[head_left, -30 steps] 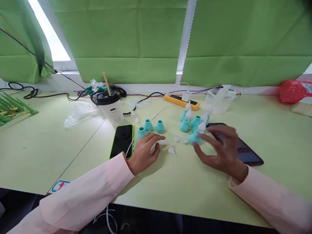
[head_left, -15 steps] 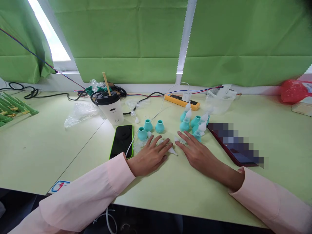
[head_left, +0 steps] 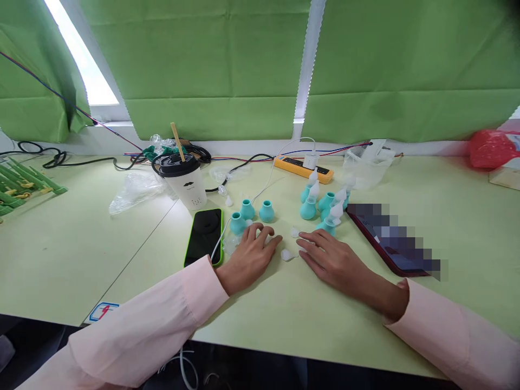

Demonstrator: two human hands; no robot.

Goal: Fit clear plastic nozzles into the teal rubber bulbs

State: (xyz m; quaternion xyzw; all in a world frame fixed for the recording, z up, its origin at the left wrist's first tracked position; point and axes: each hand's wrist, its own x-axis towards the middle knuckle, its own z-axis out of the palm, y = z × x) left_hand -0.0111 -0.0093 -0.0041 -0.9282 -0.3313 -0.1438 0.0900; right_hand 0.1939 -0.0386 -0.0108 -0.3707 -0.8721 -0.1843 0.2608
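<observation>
My left hand [head_left: 252, 255] rests on the table with its fingers apart and slightly bent, over some small translucent pieces it partly hides. Across from it, my right hand [head_left: 333, 257] lies low with loosely spread fingers, holding nothing I can see. A translucent white nozzle tip [head_left: 286, 254] lies between the hands, close to the right fingertips. Another small clear tip [head_left: 294, 232] is just beyond it. Behind my left hand stand three teal squeeze bulbs [head_left: 266, 211] with open necks. Beyond my right hand, several teal bulbs with clear tips fitted [head_left: 309, 207] stand grouped together.
A phone with a green edge [head_left: 203, 238] lies left, a dark red-edged phone [head_left: 390, 244] right. Behind are a lidded paper cup [head_left: 187, 187] with a straw, a yellow power strip [head_left: 300, 170], a plastic bag [head_left: 136, 192] and a clear container [head_left: 365, 169].
My left hand has drawn slightly left and its fingers have bent. My right fingers have drawn back slightly. The nozzle tip between the hands has turned and shifted.
</observation>
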